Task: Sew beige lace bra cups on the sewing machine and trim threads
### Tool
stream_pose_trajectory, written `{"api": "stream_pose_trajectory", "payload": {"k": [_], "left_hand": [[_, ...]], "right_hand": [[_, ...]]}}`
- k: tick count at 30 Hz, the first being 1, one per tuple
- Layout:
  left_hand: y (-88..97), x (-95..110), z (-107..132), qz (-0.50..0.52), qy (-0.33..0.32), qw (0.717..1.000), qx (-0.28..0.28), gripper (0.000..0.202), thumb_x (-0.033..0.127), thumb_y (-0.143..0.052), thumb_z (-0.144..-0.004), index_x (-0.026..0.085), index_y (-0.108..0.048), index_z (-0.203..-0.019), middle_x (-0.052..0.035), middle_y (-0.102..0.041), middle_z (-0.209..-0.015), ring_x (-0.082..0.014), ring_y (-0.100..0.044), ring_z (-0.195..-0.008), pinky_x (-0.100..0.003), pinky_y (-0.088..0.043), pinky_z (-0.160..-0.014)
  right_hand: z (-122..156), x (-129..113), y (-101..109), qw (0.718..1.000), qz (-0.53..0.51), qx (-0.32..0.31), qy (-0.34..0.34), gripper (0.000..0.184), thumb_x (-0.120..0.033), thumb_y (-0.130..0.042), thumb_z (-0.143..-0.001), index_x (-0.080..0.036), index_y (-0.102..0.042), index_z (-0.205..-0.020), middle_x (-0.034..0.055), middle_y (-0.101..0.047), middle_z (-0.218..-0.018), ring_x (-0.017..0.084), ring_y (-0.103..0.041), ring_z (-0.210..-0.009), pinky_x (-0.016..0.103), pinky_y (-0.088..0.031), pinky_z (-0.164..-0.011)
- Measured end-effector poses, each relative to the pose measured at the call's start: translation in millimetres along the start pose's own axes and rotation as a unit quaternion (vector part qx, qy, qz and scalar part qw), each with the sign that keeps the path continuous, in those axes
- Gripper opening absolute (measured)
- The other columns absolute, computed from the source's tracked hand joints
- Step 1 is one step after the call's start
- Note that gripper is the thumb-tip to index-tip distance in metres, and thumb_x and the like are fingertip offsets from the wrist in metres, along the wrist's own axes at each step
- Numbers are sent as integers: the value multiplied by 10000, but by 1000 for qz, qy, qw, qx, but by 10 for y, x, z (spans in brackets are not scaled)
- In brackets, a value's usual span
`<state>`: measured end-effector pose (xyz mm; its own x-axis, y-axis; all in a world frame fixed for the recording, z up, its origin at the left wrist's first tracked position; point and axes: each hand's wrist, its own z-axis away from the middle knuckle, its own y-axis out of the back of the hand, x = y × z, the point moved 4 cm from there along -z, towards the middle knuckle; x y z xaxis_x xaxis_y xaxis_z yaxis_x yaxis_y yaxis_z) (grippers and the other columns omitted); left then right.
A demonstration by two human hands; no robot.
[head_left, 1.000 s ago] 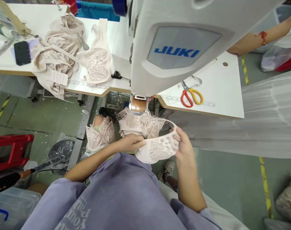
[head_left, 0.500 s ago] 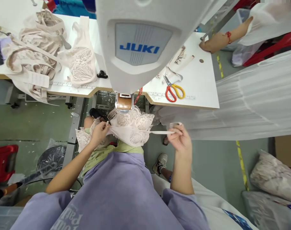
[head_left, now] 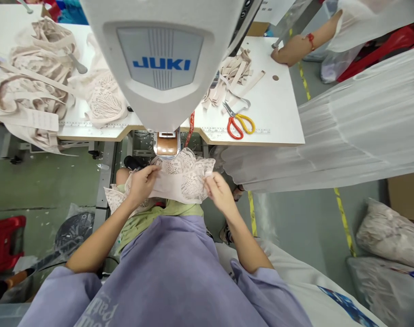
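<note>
A pale beige lace bra (head_left: 174, 184) hangs over my lap, just under the working end of the sewing machine (head_left: 167, 144). The fingers of my left hand (head_left: 142, 184) pinch its edge on the left. On the right, my right hand (head_left: 218, 188) is closed on the bra's other edge, beside a lace cup. Between my hands the smooth fabric is spread out. More lace lies to the left of my left hand, partly under my forearm. What each fingertip presses on is too small to make out.
Scissors (head_left: 237, 123) with red and yellow handles lie on the white table (head_left: 285, 118), near cut fabric strips (head_left: 227, 79). Piled beige bras (head_left: 40, 86) cover the table's left. Another person's forearm (head_left: 302, 47) rests at the far right corner. White cloth (head_left: 363, 122) drapes on the right.
My right hand has let the stretched narrow strip go slack and moved left to the bra's right edge. My left hand stays on the fabric. The view has shifted slightly to the right.
</note>
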<state>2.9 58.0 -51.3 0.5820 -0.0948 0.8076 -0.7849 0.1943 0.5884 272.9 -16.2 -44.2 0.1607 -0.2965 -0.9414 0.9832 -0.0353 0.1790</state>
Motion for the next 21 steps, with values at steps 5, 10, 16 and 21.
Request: {"api": "stream_pose_trajectory", "payload": {"k": [5,10,16,21], "left_hand": [[119,780,206,1,-162,972,-171,316,379,-578,-972,170,-704,-1173,-88,-766,-1013,-182,-708,-855,-267,-532,-729],[198,931,300,-39,-216,954,-206,234,315,-541,-1006,163,-697,-1092,-49,-740,-865,-144,-675,-754,-234,-470,-659],[137,813,397,-128,-220,955,-150,269,291,-448,-1018,166,-618,-851,-15,-671,-728,-129,-597,-609,-245,-348,-549],[144,812,376,-103,-162,967,-168,291,305,-423,-1029,175,-642,-887,-25,-703,-774,-144,-646,-680,-245,-429,-600]], "right_hand": [[165,-434,-477,978,119,-124,118,339,-418,-482,-995,-206,-568,-746,5,-586,-689,141,-568,-688,267,-417,-668],[175,-605,-592,948,181,-226,134,368,-347,-480,-984,-192,-496,-651,-31,-466,-611,109,-454,-608,249,-314,-591],[181,-531,-592,973,133,-179,65,155,-354,-637,-891,-217,-708,-884,-11,-684,-807,125,-559,-709,243,-393,-652],[151,-419,-577,992,51,-110,45,188,-385,-663,-858,-210,-728,-874,23,-711,-840,156,-617,-766,264,-454,-692]]}}
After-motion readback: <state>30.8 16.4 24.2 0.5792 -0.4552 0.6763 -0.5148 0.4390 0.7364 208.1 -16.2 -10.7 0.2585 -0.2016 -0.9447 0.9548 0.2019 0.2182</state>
